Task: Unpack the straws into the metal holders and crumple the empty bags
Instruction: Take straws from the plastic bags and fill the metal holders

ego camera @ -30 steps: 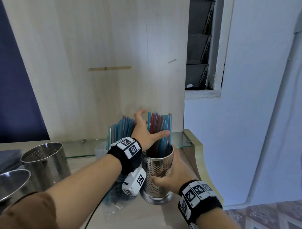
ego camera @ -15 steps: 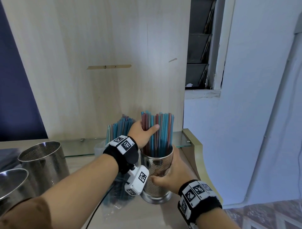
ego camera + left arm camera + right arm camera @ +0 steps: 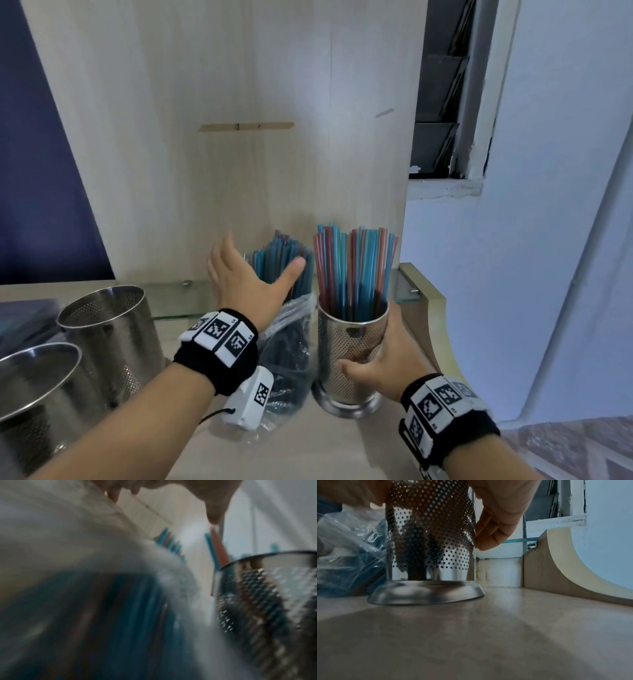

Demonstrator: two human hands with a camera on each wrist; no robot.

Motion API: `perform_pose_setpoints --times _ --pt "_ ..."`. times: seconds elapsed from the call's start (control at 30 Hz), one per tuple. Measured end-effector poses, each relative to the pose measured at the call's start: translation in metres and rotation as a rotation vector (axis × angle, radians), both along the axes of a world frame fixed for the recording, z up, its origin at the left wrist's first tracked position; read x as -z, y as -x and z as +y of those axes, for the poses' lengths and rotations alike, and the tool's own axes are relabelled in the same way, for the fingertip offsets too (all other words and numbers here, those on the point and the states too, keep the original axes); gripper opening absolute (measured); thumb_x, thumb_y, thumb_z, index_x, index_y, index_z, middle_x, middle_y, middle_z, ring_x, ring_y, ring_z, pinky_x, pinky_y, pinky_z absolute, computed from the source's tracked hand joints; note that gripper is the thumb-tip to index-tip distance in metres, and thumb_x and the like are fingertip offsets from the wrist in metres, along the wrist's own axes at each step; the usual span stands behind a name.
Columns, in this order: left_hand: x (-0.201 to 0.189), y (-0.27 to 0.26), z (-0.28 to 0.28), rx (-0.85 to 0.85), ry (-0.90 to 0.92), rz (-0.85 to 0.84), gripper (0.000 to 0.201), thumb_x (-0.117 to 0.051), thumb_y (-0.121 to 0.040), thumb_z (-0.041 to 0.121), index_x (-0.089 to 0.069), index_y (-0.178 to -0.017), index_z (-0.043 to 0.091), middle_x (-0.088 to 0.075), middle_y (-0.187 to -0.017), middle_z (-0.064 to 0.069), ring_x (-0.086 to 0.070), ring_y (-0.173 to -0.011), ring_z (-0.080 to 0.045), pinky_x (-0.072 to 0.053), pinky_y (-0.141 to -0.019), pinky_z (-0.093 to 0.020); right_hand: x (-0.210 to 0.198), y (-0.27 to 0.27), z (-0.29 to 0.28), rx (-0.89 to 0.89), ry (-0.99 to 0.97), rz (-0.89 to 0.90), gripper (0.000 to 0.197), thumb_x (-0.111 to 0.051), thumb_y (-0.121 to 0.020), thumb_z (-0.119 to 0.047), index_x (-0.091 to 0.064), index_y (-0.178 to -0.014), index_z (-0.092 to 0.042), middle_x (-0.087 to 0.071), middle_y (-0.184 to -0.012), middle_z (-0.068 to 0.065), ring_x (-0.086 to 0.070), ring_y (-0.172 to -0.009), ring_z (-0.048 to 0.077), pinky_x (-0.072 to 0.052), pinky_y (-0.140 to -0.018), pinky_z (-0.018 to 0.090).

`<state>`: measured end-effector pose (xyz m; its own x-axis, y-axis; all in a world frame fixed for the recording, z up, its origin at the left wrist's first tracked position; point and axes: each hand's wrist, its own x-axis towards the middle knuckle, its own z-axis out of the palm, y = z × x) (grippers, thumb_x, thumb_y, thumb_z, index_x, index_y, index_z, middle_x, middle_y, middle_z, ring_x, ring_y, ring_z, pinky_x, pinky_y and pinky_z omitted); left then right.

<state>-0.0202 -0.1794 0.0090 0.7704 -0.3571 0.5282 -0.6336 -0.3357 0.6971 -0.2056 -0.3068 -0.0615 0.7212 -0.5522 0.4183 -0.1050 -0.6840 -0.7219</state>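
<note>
Left hand off straws, beside bagged bundle; empty holders left.

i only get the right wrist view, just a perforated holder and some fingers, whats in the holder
Observer: The holder is full of upright blue and red straws, seen from the head view.
Operator: wheres the left hand
Observer: The left hand is open, in front of a bag of straws beside the holder.
Operator: any empty holders left
Observer: Two empty holders stand at the left of the counter.
</note>
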Motion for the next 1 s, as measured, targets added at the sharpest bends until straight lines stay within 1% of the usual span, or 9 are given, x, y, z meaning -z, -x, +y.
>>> perform_pose_setpoints --times 0.07,0.1,0.2,0.3,0.4,0.5,0.7,0.9,1.0 --pt "0.018 -0.016 0.008 -0.012 -0.270 0.094 0.147 -0.063 -0.046 0.090 0.013 -0.153 0.021 0.007 -0.163 -0.010 0.007 -0.150 -0.029 -0.003 -0.120 -0.052 0.002 -0.001 0.001 0.011 -0.007 0.003 0.098 -0.089 -0.050 -0.049 -0.020 -0.117 -0.066 -0.052 -0.118 -0.032 -0.052 -0.112 -0.013 -0.043 -0.093 0.013" --pt "0.026 -0.023 0.011 0.004 -0.356 0.134 0.156 -0.063 -0.038 0.092 0.019 -0.151 0.024 0.008 -0.163 -0.011 0.005 -0.150 -0.031 -0.004 -0.120 -0.054 0.004 -0.002 0.001 0.019 -0.006 0.002 0.099 -0.090 -0.050 -0.049 -0.020 -0.119 -0.064 -0.052 -0.118 -0.031 -0.051 -0.111 -0.014 -0.043 -0.093 0.013" --pt "0.042 -0.034 0.014 0.040 -0.440 0.212 0.163 -0.066 -0.029 0.093 0.024 -0.148 0.027 -0.022 -0.160 -0.013 -0.031 -0.143 -0.035 -0.024 -0.115 -0.057 0.009 -0.005 -0.001 0.050 -0.008 -0.006 0.105 -0.091 -0.050 -0.049 -0.020 -0.127 -0.054 -0.051 -0.118 -0.030 -0.050 -0.109 -0.016 -0.040 -0.091 0.010" --pt "0.053 -0.035 0.019 0.131 -0.336 0.167 0.140 -0.080 -0.042 0.076 -0.007 -0.150 0.026 -0.053 -0.139 -0.005 -0.056 -0.121 -0.027 -0.045 -0.103 -0.043 0.010 -0.006 -0.003 0.065 -0.028 -0.027 0.105 -0.093 -0.053 -0.040 -0.021 -0.129 -0.048 -0.047 -0.116 -0.033 -0.047 -0.106 -0.020 -0.036 -0.082 0.001" --pt "0.059 -0.032 0.033 0.257 -0.204 0.096 0.108 -0.090 -0.054 0.051 -0.028 -0.140 0.029 -0.057 -0.127 0.007 -0.058 -0.115 -0.016 -0.050 -0.095 -0.031 0.010 -0.005 -0.004 0.077 -0.029 -0.058 0.103 -0.094 -0.055 -0.033 -0.022 -0.128 -0.047 -0.045 -0.116 -0.035 -0.045 -0.105 -0.025 -0.036 -0.079 -0.004" --pt "0.058 -0.031 0.050 0.317 -0.139 0.022 0.107 -0.091 -0.055 0.043 -0.030 -0.141 0.027 -0.055 -0.128 0.011 -0.055 -0.118 -0.011 -0.048 -0.100 -0.032 0.009 -0.005 -0.002 0.086 -0.034 -0.062 0.104 -0.094 -0.055 -0.031 -0.021 -0.127 -0.048 -0.045 -0.116 -0.035 -0.045 -0.105 -0.026 -0.035 -0.079 -0.005" --pt "0.057 -0.022 0.076 0.312 -0.121 -0.130 0.109 -0.089 -0.056 0.046 -0.028 -0.143 0.021 -0.053 -0.128 0.009 -0.052 -0.119 -0.007 -0.048 -0.102 -0.031 0.006 -0.004 -0.003 0.096 -0.037 -0.004 0.104 -0.094 -0.056 -0.034 -0.020 -0.128 -0.047 -0.043 -0.114 -0.034 -0.047 -0.102 -0.017 -0.037 -0.084 0.007" --pt "0.061 -0.014 0.074 0.249 -0.112 -0.121 0.115 -0.087 -0.057 0.048 -0.020 -0.147 0.025 -0.053 -0.132 0.006 -0.055 -0.118 -0.014 -0.049 -0.101 -0.035 0.006 -0.005 -0.002 0.176 0.014 0.056 0.112 -0.092 -0.060 -0.037 -0.021 -0.145 -0.023 -0.051 -0.128 -0.009 -0.050 -0.111 0.007 -0.040 -0.091 0.022" --pt "0.064 -0.012 0.071 0.231 -0.116 -0.097 0.121 -0.087 -0.059 0.049 -0.009 -0.151 0.030 -0.050 -0.140 0.003 -0.054 -0.122 -0.017 -0.046 -0.103 -0.033 0.004 -0.007 -0.003 0.178 0.034 0.065 0.126 -0.090 -0.055 -0.050 -0.009 -0.151 -0.031 -0.050 -0.141 -0.006 -0.053 -0.119 0.010 -0.044 -0.101 0.030"
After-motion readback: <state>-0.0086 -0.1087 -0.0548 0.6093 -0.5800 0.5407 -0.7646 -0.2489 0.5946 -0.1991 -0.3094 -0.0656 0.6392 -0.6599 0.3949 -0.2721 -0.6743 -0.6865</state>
